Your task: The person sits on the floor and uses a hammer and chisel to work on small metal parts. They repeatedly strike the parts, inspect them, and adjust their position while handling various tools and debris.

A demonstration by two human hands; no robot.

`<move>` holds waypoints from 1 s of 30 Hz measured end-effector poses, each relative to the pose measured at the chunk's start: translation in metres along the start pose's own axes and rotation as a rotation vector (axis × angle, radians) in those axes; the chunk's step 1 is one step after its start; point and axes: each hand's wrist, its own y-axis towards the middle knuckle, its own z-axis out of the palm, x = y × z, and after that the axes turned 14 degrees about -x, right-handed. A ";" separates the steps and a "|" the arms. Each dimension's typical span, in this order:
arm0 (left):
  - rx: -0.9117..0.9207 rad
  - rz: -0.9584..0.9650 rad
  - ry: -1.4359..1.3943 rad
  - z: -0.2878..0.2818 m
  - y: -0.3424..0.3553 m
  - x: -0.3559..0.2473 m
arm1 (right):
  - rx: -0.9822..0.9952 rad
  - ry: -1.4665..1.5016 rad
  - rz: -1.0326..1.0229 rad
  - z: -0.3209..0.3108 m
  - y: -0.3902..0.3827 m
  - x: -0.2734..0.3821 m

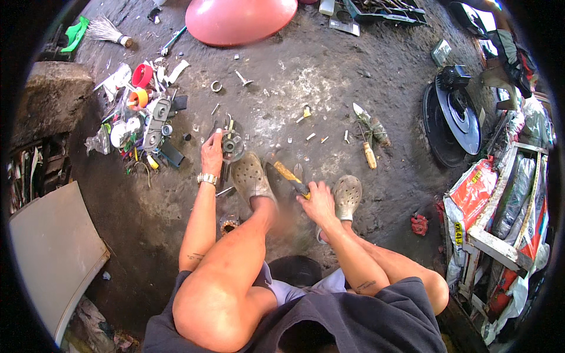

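My left hand (pixel 212 152) grips a metal piece with a round fitting (pixel 233 146), upright beside my left clog (pixel 252 179). My right hand (pixel 316 201) is closed on a worn yellow-handled tool (pixel 288 176), its dark end blurred and pointing toward the metal piece. My right clog (pixel 347 197) rests just right of that hand. Ahead and to the right lie a wooden-handled tool (pixel 369 154) and a wrapped, pointed tool (pixel 376 129). Several small metal and plastic bits lie scattered on the dirty floor (pixel 306 94).
At left are a pile of plastic and metal parts (pixel 156 120), a beige panel (pixel 59 241) and a straw brush (pixel 106 32). A pink rounded object (pixel 241 17) is at the top. At right are a black disc-shaped part (pixel 435 135) and a metal frame with bags (pixel 494 253).
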 end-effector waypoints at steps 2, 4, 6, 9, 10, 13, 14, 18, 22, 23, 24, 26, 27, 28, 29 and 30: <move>0.058 -0.050 0.036 -0.007 -0.005 0.009 | -0.155 0.040 -0.098 -0.005 0.027 0.004; 0.134 -0.223 -0.203 -0.007 -0.011 0.007 | -0.307 0.225 -0.179 -0.017 0.082 0.012; 0.177 -0.249 -0.358 0.003 -0.015 0.007 | -0.419 0.153 -0.354 -0.020 0.134 0.018; 0.309 -0.450 -0.436 0.015 -0.011 0.000 | -0.288 -0.025 -0.486 -0.027 0.177 0.037; 0.308 -0.357 -0.383 0.027 -0.007 -0.012 | -0.245 -0.057 -0.479 -0.026 0.190 0.036; 0.107 0.384 0.270 0.053 0.049 -0.039 | -0.168 -0.051 -0.464 -0.018 0.201 0.049; 0.122 0.399 0.564 0.074 0.048 -0.070 | -0.182 -0.016 -0.419 -0.015 0.190 0.039; 0.104 0.513 1.045 0.125 0.093 -0.110 | -0.292 0.531 -0.254 0.002 0.148 0.037; 0.133 0.637 1.109 0.120 0.119 -0.086 | 0.017 1.313 0.290 0.006 0.093 0.049; 0.118 0.625 1.053 0.115 0.111 -0.080 | 0.122 1.380 0.402 0.003 0.085 0.045; 0.179 0.647 1.007 0.111 0.100 -0.077 | 0.109 1.428 0.449 0.004 0.076 0.037; 0.188 0.669 0.855 0.093 0.063 -0.069 | 0.059 1.554 0.548 0.007 0.067 0.029; 0.228 0.651 0.779 0.086 0.030 -0.073 | 0.031 1.627 0.608 0.008 0.059 0.025; 0.304 0.687 0.783 0.075 0.003 -0.077 | 0.038 1.706 0.663 0.012 0.050 0.029; 0.399 0.749 0.668 0.065 -0.019 -0.072 | 0.137 1.713 0.699 0.011 0.047 0.031; 0.526 0.749 0.718 0.064 -0.051 -0.082 | 0.227 1.759 0.785 0.011 0.047 0.022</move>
